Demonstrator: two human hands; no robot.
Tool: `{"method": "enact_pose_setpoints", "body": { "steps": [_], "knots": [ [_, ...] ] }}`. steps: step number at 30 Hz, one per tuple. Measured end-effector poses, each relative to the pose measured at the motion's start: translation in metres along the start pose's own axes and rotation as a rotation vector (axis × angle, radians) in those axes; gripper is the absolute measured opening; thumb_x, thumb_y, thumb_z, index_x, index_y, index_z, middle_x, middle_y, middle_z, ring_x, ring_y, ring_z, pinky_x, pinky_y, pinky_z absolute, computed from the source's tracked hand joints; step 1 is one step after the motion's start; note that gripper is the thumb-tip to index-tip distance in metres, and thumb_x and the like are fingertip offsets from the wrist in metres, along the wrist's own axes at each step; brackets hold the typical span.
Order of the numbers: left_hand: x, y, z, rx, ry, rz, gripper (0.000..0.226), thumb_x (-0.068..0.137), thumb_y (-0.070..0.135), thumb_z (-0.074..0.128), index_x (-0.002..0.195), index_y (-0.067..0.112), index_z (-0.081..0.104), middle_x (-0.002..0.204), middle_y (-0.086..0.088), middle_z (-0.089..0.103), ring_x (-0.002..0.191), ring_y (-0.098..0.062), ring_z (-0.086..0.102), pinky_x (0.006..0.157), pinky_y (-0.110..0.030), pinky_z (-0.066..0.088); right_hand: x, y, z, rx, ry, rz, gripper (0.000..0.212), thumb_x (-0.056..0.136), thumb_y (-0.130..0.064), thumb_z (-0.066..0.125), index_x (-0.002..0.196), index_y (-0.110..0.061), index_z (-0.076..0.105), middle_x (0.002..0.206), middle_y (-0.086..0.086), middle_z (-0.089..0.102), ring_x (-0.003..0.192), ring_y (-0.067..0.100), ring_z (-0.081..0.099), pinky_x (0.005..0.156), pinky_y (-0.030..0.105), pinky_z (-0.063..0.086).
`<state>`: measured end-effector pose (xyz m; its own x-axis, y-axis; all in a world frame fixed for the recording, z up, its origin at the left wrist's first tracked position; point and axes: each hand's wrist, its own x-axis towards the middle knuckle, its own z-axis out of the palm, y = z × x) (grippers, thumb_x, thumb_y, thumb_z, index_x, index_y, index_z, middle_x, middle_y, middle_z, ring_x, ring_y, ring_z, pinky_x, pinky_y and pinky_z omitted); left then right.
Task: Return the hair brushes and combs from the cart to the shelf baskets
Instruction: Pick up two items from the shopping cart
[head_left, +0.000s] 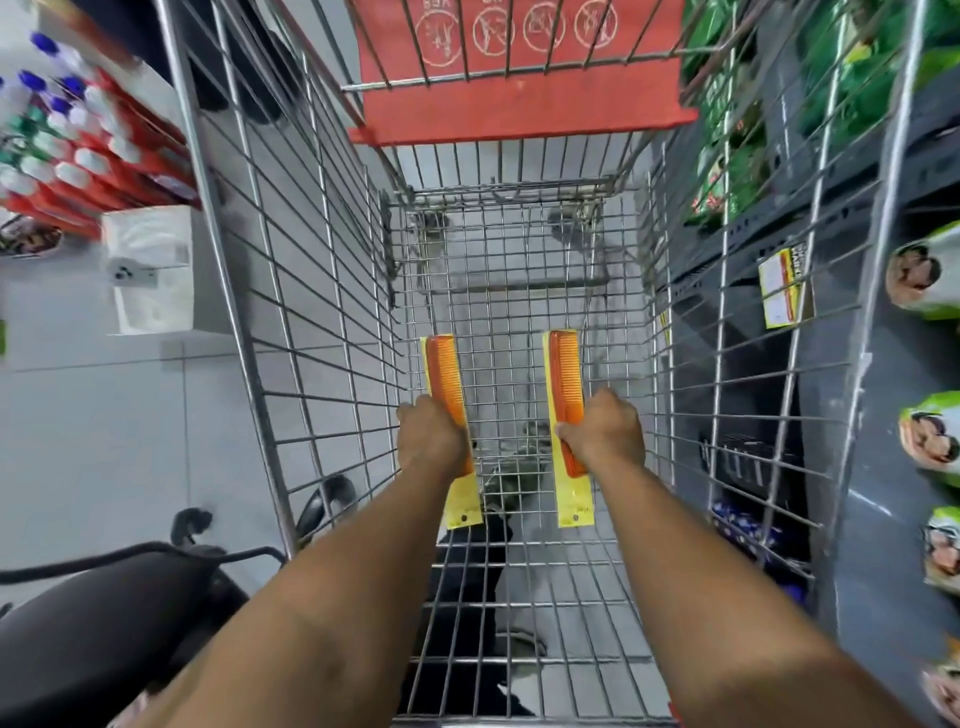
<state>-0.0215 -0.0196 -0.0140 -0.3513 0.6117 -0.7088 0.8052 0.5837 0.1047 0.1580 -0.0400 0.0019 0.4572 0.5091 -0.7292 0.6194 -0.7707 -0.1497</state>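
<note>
Both my arms reach down into the wire shopping cart (291, 332). My left hand (431, 436) is shut on an orange comb on a yellow card (444, 374), held lengthwise above the cart floor. My right hand (605, 431) is shut on a second orange comb on a yellow card (566, 374), parallel to the first. Each card's lower end sticks out below the hand that holds it. No other brushes or combs show in the cart. No shelf basket is clearly in view.
The cart's red child-seat flap (519, 104) is folded at the far end. Dark shelves (841, 249) with green packets stand on the right. Red-and-white bottles (78, 156) and a white box (150, 265) sit on the left. A black chair (104, 623) is at lower left.
</note>
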Motion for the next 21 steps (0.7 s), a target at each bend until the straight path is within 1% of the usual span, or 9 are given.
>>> {"method": "enact_pose_setpoints", "body": {
  "steps": [4,7,9,11,12,14,17,18,21],
  "knots": [
    [-0.006,-0.001,0.002,-0.115,0.034,-0.001,0.030,0.079,0.013,0.068,0.105,0.007,0.056,0.117,-0.014,0.047,0.076,-0.028,0.056,0.076,-0.034,0.051,0.001,-0.001,0.003,0.009,-0.012,0.030,0.040,0.081,-0.029,0.078,0.107,-0.007,0.056,0.105,0.014,0.065,0.093,0.034,0.066,0.071,0.036,0.054],
    [-0.009,-0.002,0.003,-0.255,0.013,0.012,0.019,0.079,0.025,0.070,0.088,0.013,0.059,0.090,-0.007,0.066,0.076,-0.027,0.063,0.067,-0.031,0.052,-0.001,-0.003,0.005,0.023,-0.013,0.054,0.041,0.084,-0.026,0.075,0.113,-0.004,0.055,0.110,0.016,0.065,0.097,0.036,0.065,0.068,0.035,0.048],
    [-0.008,-0.005,0.005,-0.471,-0.047,-0.028,0.016,0.080,0.031,0.065,0.080,0.015,0.063,0.078,-0.006,0.071,0.075,-0.027,0.069,0.069,-0.034,0.057,-0.002,-0.004,0.007,0.035,-0.017,0.069,0.038,0.085,-0.025,0.074,0.112,-0.004,0.056,0.110,0.017,0.065,0.095,0.036,0.065,0.068,0.035,0.049],
    [-0.006,-0.006,0.006,-0.682,-0.147,-0.068,0.014,0.087,0.023,0.060,0.078,0.015,0.065,0.079,-0.008,0.070,0.073,-0.026,0.068,0.071,-0.042,0.059,-0.003,-0.005,0.007,0.033,-0.032,0.071,0.031,0.087,-0.025,0.071,0.107,-0.005,0.058,0.109,0.016,0.064,0.091,0.035,0.065,0.064,0.033,0.048],
    [-0.005,-0.005,0.005,-0.740,-0.193,-0.077,0.017,0.091,0.017,0.056,0.077,0.013,0.065,0.078,-0.008,0.067,0.069,-0.023,0.063,0.066,-0.040,0.058,-0.003,-0.005,0.008,0.039,-0.040,0.072,0.028,0.089,-0.025,0.070,0.106,-0.005,0.059,0.109,0.016,0.064,0.090,0.034,0.064,0.063,0.032,0.048],
    [-0.003,-0.004,0.004,-0.795,-0.254,-0.087,0.022,0.092,0.009,0.053,0.074,0.012,0.064,0.077,-0.012,0.063,0.066,-0.023,0.057,0.060,-0.035,0.050,-0.002,-0.004,0.006,0.064,-0.043,0.074,0.023,0.092,-0.023,0.065,0.106,-0.006,0.062,0.107,0.015,0.064,0.087,0.033,0.063,0.061,0.029,0.048],
    [-0.001,-0.003,0.004,-0.838,-0.304,-0.082,0.019,0.089,0.008,0.055,0.074,0.011,0.065,0.082,-0.016,0.062,0.076,-0.027,0.056,0.066,-0.043,0.047,0.000,-0.001,0.000,0.111,-0.058,0.105,0.013,0.096,-0.010,0.054,0.101,-0.004,0.064,0.096,0.011,0.062,0.065,0.024,0.056,0.045,0.021,0.039],
    [-0.002,-0.002,0.003,-0.837,-0.313,-0.085,0.018,0.090,0.009,0.055,0.074,0.011,0.064,0.082,-0.016,0.061,0.077,-0.027,0.054,0.066,-0.043,0.046,0.000,0.000,-0.003,0.133,-0.059,0.108,0.013,0.096,-0.005,0.053,0.099,-0.003,0.065,0.095,0.011,0.063,0.067,0.025,0.057,0.048,0.022,0.043],
    [-0.008,0.001,0.000,-0.853,-0.321,-0.096,0.020,0.092,0.011,0.056,0.073,0.013,0.062,0.083,-0.015,0.058,0.078,-0.027,0.053,0.067,-0.043,0.046,-0.001,0.003,-0.013,0.224,-0.068,0.117,0.014,0.092,-0.002,0.052,0.092,-0.003,0.066,0.097,0.014,0.068,0.084,0.031,0.065,0.071,0.034,0.057]
  ]
}}
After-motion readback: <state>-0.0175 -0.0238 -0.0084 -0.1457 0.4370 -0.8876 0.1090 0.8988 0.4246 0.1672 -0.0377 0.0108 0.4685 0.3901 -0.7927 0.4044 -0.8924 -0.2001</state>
